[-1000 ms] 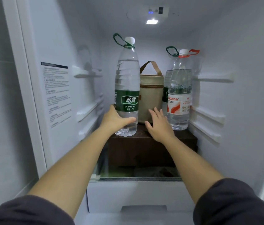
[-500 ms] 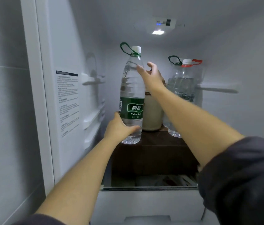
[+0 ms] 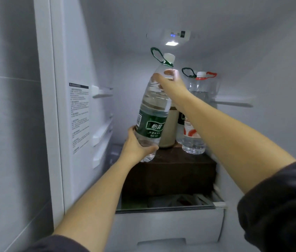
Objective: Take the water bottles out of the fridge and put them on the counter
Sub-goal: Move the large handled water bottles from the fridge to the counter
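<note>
1. White fridge (image 3: 261, 70) walls fill the view, lit by a ceiling light (image 3: 171, 43), with a printed sticker (image 3: 79, 117) on the left wall. No counter shows.
2. Inside, a dark box (image 3: 170, 171) stands on a glass shelf (image 3: 165, 209) and carries the bottles and a beige bag (image 3: 169, 130).
3. The green bottle (image 3: 151, 113) is at the box's front left corner, tilted with its cap leaning right and back. I cannot tell whether its base touches the box.
4. The left hand (image 3: 138, 148) curls its fingers round the bottle's base from below. The right hand (image 3: 170, 82) wraps thumb and fingers round the shoulder, just under the cap.
5. The red bottle (image 3: 194, 135) stands upright on the right of the box. Just behind it is a third bottle (image 3: 187, 71), mostly hidden by the right arm, with its green loop showing.
6. The task looks to be at an early stage. The first bottle is gripped by both hands but is not yet out of the fridge.
7. That bottle has yet to be carried to the counter, and at least two others have yet to be fetched.
</note>
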The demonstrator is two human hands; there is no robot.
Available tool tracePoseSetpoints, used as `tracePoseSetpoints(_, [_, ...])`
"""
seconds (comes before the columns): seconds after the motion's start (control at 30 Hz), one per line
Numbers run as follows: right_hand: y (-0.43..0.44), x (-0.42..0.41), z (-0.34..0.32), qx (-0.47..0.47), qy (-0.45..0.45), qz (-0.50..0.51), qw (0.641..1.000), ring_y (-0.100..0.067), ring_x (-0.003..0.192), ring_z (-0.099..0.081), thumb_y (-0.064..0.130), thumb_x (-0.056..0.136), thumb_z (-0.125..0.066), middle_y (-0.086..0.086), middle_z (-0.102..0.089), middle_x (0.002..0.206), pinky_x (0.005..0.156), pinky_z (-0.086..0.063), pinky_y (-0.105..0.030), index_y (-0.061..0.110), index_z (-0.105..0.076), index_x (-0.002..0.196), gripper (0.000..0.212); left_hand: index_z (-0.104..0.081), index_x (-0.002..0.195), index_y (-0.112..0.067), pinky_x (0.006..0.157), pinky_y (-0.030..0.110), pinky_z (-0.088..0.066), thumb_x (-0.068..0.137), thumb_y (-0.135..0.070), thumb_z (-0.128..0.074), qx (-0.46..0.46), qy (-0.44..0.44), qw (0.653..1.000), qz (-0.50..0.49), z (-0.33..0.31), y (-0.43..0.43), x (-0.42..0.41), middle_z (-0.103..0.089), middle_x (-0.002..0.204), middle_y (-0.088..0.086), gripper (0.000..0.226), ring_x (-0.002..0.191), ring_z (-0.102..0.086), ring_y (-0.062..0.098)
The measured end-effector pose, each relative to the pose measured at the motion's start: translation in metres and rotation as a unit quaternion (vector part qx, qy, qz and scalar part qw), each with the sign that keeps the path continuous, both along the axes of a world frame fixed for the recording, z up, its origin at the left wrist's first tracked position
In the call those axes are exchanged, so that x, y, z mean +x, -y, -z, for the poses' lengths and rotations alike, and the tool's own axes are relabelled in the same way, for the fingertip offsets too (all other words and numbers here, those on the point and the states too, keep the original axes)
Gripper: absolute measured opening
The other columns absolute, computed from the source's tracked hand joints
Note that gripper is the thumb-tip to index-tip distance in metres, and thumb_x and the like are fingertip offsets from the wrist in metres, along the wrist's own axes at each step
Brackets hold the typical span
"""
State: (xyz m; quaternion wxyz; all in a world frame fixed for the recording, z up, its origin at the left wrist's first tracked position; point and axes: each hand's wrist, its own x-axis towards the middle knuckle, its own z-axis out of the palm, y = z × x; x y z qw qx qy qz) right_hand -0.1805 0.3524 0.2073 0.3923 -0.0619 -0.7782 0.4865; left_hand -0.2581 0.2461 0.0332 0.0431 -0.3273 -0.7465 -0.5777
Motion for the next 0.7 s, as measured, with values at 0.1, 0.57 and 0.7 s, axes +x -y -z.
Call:
tracePoseSetpoints(0.1, [-0.007, 0.020, 0.007, -0.024, -0.028, 0.007, 0.999, -0.019, 0.110, -0.058, 0.038, 0.090, -0.066, -0.003, -0.055, 0.124, 0.085, -0.049, -0.033, 0.021, -0.038, 0.135, 0.057, -0.026, 0.141, -0.028, 0.100, 0.042, -0.047, 0.060, -0.034, -0.091, -0.016, -0.019, 1.000, 0.007, 0.000, -0.002, 0.002, -0.052, 0.135, -0.002, 0.104, 0.124, -0.052, 0.021])
tracePoseSetpoints(0.57, [-0.018, 0.082, 0.006, -0.107, -0.089, 0.011, 0.990, -0.022, 0.100, -0.069, 0.024, 0.083, -0.076, -0.005, -0.074, 0.098, 0.096, -0.053, -0.047, 0.007, -0.064, 0.105, 0.031, -0.029, 0.141, -0.030, 0.094, 0.029, -0.047, 0.065, -0.034, -0.088, -0.020, -0.089, 0.994, 0.059, 0.004, 0.001, 0.013, -0.050, 0.135, -0.005, 0.096, 0.121, -0.049, 0.014])
tracePoseSetpoints(0.7, [-0.008, 0.094, 0.012, -0.084, -0.121, 0.036, 0.988, -0.019, 0.100, -0.069, 0.021, 0.082, -0.076, -0.005, -0.076, 0.097, 0.094, -0.054, -0.045, 0.001, -0.067, 0.109, 0.034, -0.038, 0.134, -0.030, 0.083, 0.022, -0.048, 0.060, -0.037, -0.089, -0.015, -0.094, 0.995, 0.041, 0.005, -0.002, 0.015, -0.057, 0.120, -0.012, 0.090, 0.108, -0.055, 0.007])
